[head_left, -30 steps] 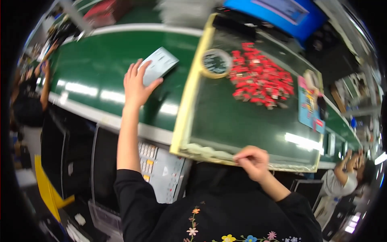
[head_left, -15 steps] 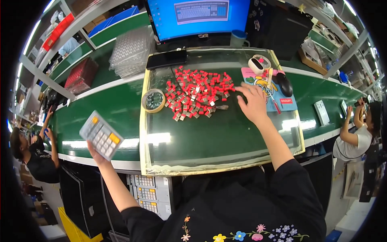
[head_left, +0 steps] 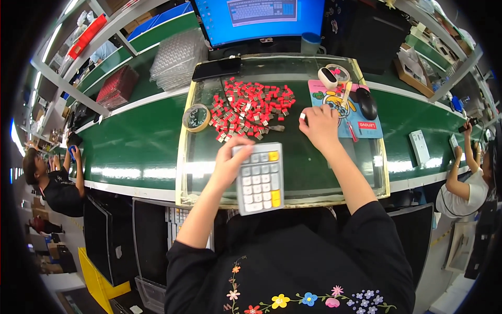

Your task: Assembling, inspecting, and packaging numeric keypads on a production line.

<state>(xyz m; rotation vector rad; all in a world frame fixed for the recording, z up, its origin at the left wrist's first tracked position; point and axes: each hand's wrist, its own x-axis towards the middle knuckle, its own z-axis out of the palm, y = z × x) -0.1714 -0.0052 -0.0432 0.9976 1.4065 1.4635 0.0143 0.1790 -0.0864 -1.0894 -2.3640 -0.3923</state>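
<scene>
My left hand grips a grey number keypad by its upper left corner, thumb on top. White, grey and yellow keys face up, and the keypad overlaps the front edge of the glass-topped work mat. Between the thumb and fingers of my right hand is a small USB plug, of which only a pale end shows. Just left of that hand lies a heap of red-and-silver USB plugs. A patterned mouse pad lies under and beyond the right fingers.
A black mouse, a white scanner-like device and a red pen-like tool are at the right. A tape roll sits left of the heap. A monitor and a dark phone stand behind. Co-workers are on both sides.
The keypad came in from the far left with my left hand to the mat's front. My right hand drew back slightly from the heap, now with a small USB plug in its fingers.
</scene>
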